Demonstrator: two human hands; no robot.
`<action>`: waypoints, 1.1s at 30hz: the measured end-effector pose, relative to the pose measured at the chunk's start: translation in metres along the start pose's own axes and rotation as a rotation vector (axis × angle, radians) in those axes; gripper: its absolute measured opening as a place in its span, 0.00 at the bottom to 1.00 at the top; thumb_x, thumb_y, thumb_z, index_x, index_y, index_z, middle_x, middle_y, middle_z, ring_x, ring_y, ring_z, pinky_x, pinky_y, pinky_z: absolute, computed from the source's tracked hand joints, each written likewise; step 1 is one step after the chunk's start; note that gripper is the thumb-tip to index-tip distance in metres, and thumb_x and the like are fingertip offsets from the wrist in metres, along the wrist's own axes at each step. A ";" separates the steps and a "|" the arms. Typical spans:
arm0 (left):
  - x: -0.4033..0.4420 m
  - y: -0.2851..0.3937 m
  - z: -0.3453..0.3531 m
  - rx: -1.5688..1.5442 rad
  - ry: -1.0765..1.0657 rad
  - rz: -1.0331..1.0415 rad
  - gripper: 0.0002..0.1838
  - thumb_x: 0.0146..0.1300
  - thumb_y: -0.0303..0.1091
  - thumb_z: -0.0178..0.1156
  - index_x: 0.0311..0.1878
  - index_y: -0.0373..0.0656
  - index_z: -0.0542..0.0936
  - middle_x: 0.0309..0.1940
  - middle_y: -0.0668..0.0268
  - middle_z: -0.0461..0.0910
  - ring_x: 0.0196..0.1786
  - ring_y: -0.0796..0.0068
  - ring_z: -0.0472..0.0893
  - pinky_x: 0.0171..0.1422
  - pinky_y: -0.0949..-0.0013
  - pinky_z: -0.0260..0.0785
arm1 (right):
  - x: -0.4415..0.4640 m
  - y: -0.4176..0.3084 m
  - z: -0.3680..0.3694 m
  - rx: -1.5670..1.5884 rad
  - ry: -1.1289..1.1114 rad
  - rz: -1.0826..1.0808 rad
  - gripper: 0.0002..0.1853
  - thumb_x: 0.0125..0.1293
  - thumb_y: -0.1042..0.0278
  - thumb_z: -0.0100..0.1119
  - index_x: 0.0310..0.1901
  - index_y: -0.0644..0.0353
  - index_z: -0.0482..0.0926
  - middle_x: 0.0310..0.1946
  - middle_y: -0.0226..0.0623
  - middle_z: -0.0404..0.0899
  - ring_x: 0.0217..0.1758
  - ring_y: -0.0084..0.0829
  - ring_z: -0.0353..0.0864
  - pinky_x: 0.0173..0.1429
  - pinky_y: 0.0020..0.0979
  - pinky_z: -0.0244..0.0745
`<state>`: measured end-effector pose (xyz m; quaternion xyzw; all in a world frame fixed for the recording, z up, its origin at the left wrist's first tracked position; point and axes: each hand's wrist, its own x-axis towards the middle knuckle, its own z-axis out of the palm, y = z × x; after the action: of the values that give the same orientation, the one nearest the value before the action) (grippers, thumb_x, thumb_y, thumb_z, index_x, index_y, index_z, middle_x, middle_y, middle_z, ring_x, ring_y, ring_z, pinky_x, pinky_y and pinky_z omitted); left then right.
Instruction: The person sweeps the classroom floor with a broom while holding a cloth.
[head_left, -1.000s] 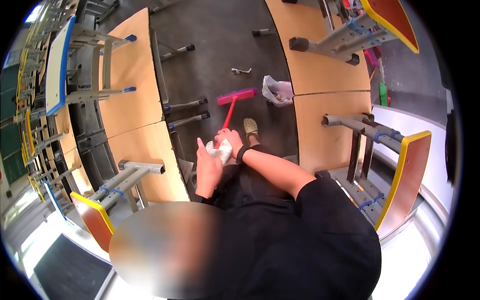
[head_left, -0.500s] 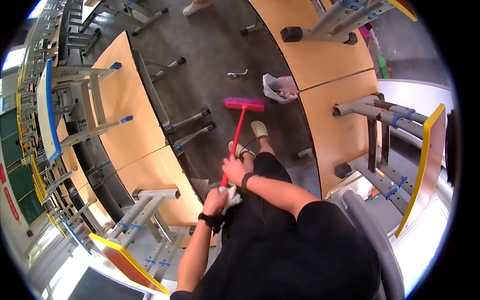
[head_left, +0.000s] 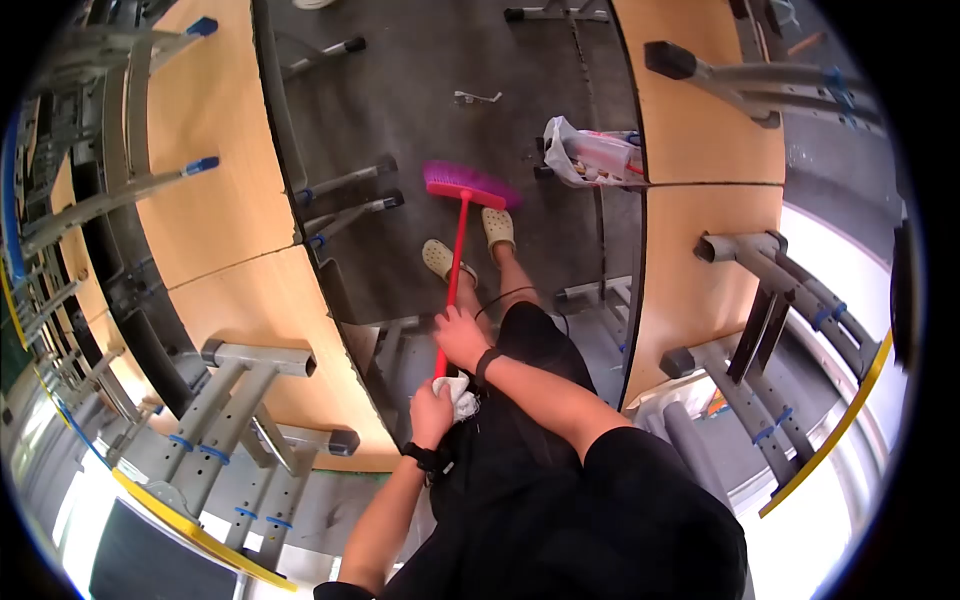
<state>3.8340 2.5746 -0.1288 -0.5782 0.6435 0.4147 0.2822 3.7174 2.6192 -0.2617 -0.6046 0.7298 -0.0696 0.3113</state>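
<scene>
A broom with a red handle and a pink head reaches forward over the grey floor, its purple bristles fanned out just ahead of my feet. My right hand is closed around the handle partway down. Lower in the view, my left hand wraps the handle near its top end. A crumpled white cloth is bunched beside the left hand; whether the fingers grip it too is hidden. Beyond the bristles lies a small pale, thin piece of litter, too small to identify.
Wooden desks line both sides, left and right, with upturned stools on top. A white plastic bag holding litter stands by the right desks. Metal desk legs jut into the aisle. A pale shoe shows at the top edge.
The broom head has turned and moved left in view, now showing more bristle. The litter piece sits farther from it. My view has shifted, and both hands keep their hold on the handle.
</scene>
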 end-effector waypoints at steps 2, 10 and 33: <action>0.000 -0.011 0.019 -0.054 0.010 -0.013 0.22 0.67 0.40 0.60 0.55 0.31 0.81 0.44 0.38 0.84 0.51 0.37 0.83 0.56 0.46 0.75 | -0.006 0.004 0.011 -0.022 -0.005 -0.023 0.08 0.58 0.63 0.60 0.31 0.51 0.88 0.41 0.33 0.79 0.55 0.40 0.74 0.54 0.41 0.70; 0.047 0.001 0.052 -0.182 0.122 0.063 0.22 0.69 0.39 0.59 0.56 0.30 0.80 0.43 0.37 0.83 0.50 0.34 0.82 0.54 0.45 0.74 | 0.023 0.046 0.024 -0.035 0.254 0.040 0.08 0.59 0.64 0.60 0.34 0.55 0.86 0.45 0.36 0.79 0.59 0.43 0.74 0.54 0.42 0.72; 0.076 0.041 0.060 -0.232 0.057 0.029 0.17 0.66 0.40 0.61 0.46 0.32 0.82 0.39 0.37 0.83 0.47 0.32 0.82 0.51 0.41 0.74 | 0.040 0.087 -0.004 -0.042 0.235 0.082 0.06 0.58 0.64 0.61 0.33 0.51 0.85 0.46 0.33 0.77 0.59 0.40 0.74 0.51 0.39 0.74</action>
<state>3.7743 2.5873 -0.2138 -0.6090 0.6074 0.4738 0.1890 3.6393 2.6038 -0.3149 -0.5683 0.7867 -0.1119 0.2136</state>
